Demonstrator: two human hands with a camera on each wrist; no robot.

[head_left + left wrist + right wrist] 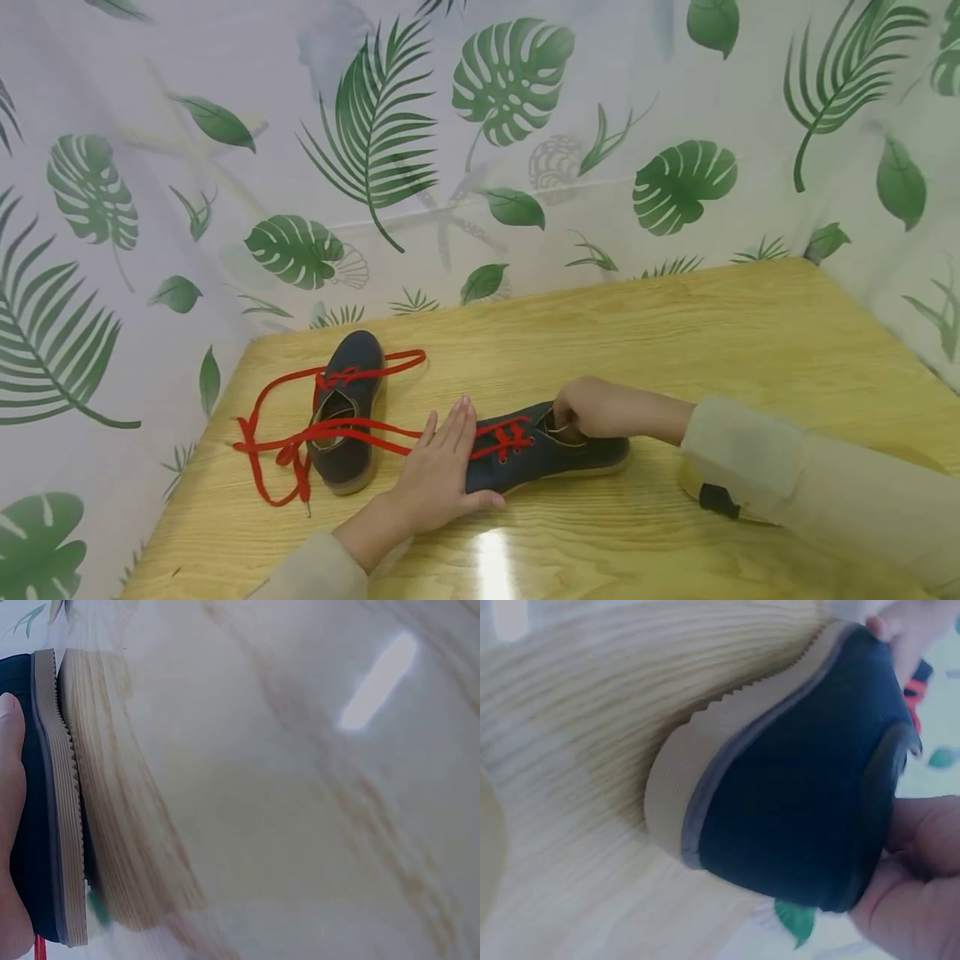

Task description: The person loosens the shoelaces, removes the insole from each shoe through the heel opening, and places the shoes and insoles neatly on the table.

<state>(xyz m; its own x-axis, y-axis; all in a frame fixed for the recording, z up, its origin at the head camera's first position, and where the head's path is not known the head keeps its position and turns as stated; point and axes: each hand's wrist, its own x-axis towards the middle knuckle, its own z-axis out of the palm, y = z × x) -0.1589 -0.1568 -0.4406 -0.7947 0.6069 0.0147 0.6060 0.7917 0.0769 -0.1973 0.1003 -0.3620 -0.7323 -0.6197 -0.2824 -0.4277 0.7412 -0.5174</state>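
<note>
A dark navy shoe with red laces lies sideways on the table, toe to the left. Across its toe rests my left hand, fingers straight, with the thumb along the near side. My right hand is at the shoe's opening, its fingers curled and gripping the collar, partly hidden inside. In the right wrist view the shoe's heel and pale ridged sole face the camera, and the right thumb is by the collar. The left wrist view has the shoe's sole edge beside the left hand.
A matching navy shoe stands to the left, toe away from me. Long red laces loop around and over it. A yellow object with a black patch is partly hidden under the right sleeve. Leaf-patterned cloth hangs behind the wooden table.
</note>
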